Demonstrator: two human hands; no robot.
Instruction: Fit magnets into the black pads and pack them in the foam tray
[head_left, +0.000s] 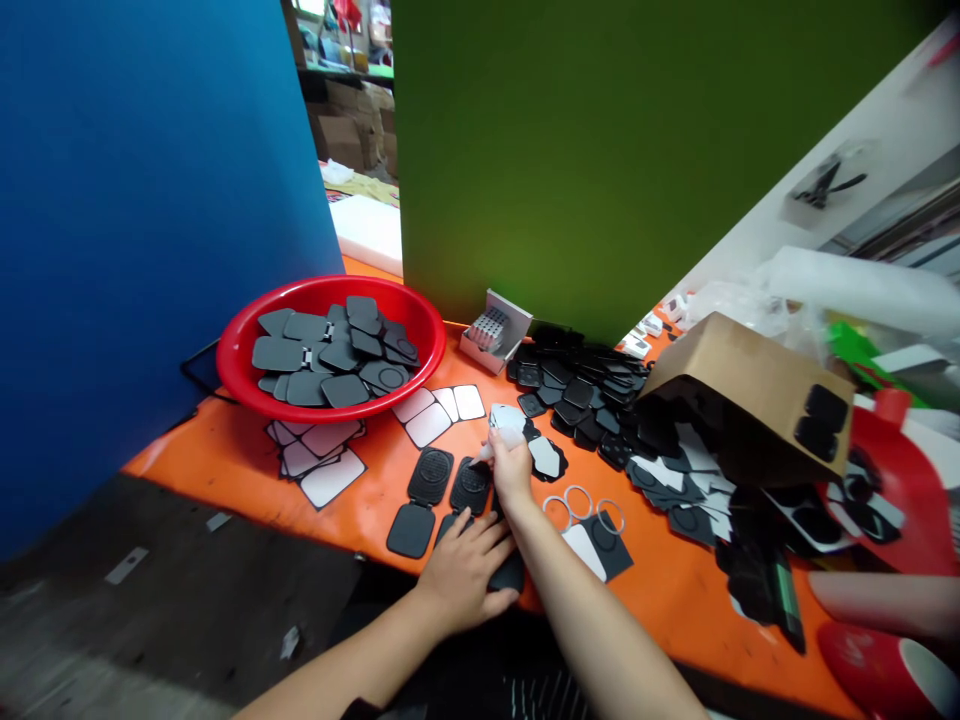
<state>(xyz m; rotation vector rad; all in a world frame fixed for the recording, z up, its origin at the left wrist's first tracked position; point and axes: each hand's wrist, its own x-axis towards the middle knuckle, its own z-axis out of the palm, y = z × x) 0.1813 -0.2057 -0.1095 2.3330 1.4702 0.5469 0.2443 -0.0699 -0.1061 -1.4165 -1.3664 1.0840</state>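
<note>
My right hand (511,470) is closed around a small white squeeze bottle (507,436). Its narrow tip points down at the ridged upper half of a black hinged case (471,484), which lies unfolded on the table. My left hand (466,562) lies flat with fingers spread, over the lower half of that case and touching another black piece (508,573) beside it. A second unfolded black case (430,474) lies just to the left. Beyond my right hand are white-faced, scalloped black pieces (547,457). Three pale rings (578,502) lie to the right.
A red basin (229,362) full of black cases stands at the back left, with white cards (334,482) before it. An open small box (480,352) and a heap of black pieces (577,392) sit at the back. A cardboard box (739,375) stands right on the orange table (330,530).
</note>
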